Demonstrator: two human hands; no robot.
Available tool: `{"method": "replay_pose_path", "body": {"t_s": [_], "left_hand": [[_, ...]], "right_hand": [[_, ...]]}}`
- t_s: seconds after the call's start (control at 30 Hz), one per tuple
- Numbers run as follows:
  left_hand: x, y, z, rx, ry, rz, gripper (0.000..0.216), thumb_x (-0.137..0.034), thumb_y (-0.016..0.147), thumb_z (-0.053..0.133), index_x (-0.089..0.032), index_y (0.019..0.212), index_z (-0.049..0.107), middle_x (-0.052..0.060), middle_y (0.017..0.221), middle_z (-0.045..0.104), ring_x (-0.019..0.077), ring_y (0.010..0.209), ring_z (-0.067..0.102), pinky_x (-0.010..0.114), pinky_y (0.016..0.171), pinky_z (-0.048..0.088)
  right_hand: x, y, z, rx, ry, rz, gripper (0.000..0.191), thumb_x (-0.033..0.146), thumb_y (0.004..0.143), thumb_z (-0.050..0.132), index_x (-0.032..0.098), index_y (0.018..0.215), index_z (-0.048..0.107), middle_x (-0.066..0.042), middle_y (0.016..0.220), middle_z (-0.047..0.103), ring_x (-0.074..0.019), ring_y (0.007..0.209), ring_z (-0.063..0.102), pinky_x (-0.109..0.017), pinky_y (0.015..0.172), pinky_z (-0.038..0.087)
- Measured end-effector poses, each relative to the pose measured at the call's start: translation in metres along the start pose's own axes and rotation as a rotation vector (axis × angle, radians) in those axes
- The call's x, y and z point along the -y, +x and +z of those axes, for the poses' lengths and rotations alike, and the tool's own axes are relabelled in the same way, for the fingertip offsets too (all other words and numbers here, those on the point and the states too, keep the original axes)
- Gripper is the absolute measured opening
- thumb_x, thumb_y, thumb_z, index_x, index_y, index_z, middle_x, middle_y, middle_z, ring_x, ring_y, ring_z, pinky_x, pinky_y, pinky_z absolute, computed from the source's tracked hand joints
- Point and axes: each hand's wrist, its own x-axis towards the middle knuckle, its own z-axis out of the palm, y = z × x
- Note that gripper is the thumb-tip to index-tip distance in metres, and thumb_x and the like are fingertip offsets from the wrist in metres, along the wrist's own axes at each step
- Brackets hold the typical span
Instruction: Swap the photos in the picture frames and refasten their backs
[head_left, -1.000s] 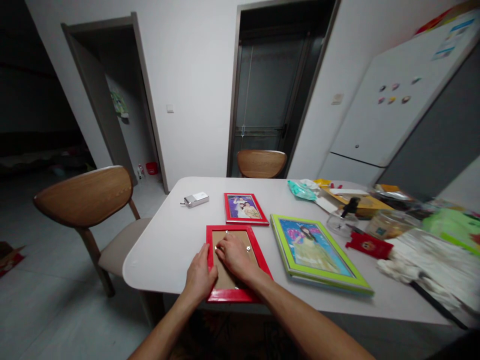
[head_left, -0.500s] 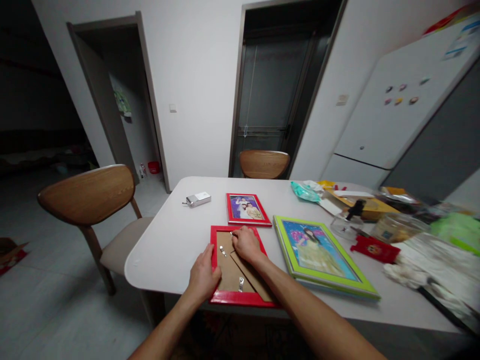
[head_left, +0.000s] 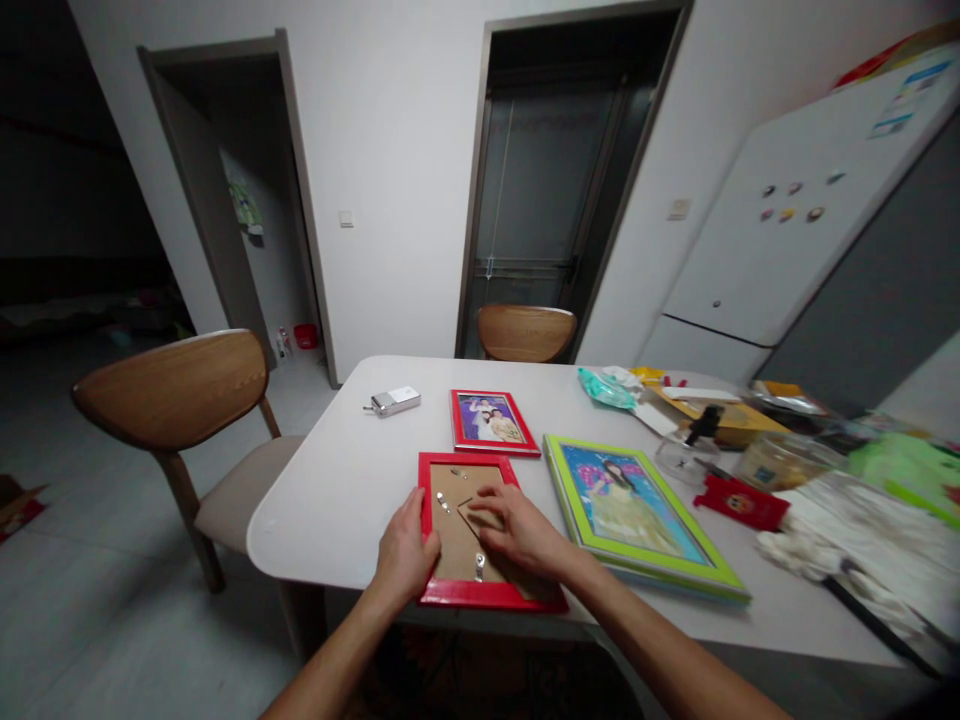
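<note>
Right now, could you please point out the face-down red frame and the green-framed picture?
Face-down red frame (head_left: 462,548): head view, on its brown backing board.
Green-framed picture (head_left: 630,508): head view, on the printed yellow dress.

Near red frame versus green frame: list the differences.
The near red frame lies back up, brown backing showing; the green frame lies picture up. The near red frame is smaller than the green frame. The left hand holds the near red frame's edge; neither hand holds the green frame. Both are rectangular.
</note>
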Motion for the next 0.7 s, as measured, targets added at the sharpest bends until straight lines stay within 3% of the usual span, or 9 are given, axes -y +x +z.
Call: {"method": "replay_pose_path", "body": {"t_s": [0.1,0.17,0.33,0.5,0.7], "left_hand": [[0.0,0.0,0.001,-0.005,-0.002,0.004,0.056,-0.018,0.069,0.044,-0.011,0.124,0.034,0.012,0.126,0.042,0.02,0.115,0.04,0.029,0.097,0.029],[0.0,0.001,0.001,-0.002,0.004,-0.004,0.056,-0.019,0.069,0.044,-0.01,0.123,0.034,0.012,0.126,0.043,0.0207,0.114,0.041,0.03,0.098,0.029],[-0.001,0.002,0.0,0.004,0.013,0.002,0.055,-0.017,0.069,0.044,-0.01,0.123,0.035,0.012,0.125,0.044,0.0201,0.114,0.041,0.03,0.098,0.029],[-0.002,0.001,-0.001,0.002,-0.024,-0.01,0.056,-0.017,0.068,0.045,-0.011,0.123,0.035,0.011,0.127,0.042,0.0189,0.116,0.039,0.029,0.098,0.028],[0.001,0.002,0.001,-0.009,-0.06,-0.008,0.054,-0.017,0.069,0.047,-0.011,0.122,0.036,0.012,0.127,0.041,0.0184,0.117,0.038,0.031,0.099,0.026]], "right_hand": [[0.006,-0.024,-0.007,0.132,-0.012,-0.047,0.027,0.02,0.065,0.056,0.025,0.09,0.065,-0.005,0.113,0.049,-0.0193,0.103,0.043,-0.03,0.089,0.03],[0.008,-0.029,-0.003,0.138,-0.031,-0.025,0.024,0.024,0.065,0.058,0.026,0.087,0.066,-0.005,0.113,0.048,-0.021,0.104,0.041,-0.033,0.089,0.029],[0.01,-0.021,0.013,0.027,-0.016,0.009,0.012,0.028,0.067,0.058,0.025,0.075,0.067,-0.004,0.104,0.052,-0.0193,0.101,0.042,-0.031,0.086,0.032],[0.01,-0.023,0.011,-0.092,-0.019,0.107,0.032,0.027,0.067,0.057,0.019,0.097,0.06,-0.009,0.109,0.049,-0.0189,0.099,0.044,-0.029,0.085,0.033],[0.009,-0.016,0.012,-0.116,-0.091,0.171,0.029,0.022,0.066,0.053,0.018,0.094,0.06,-0.008,0.088,0.056,-0.0181,0.085,0.049,-0.026,0.075,0.037]]}}
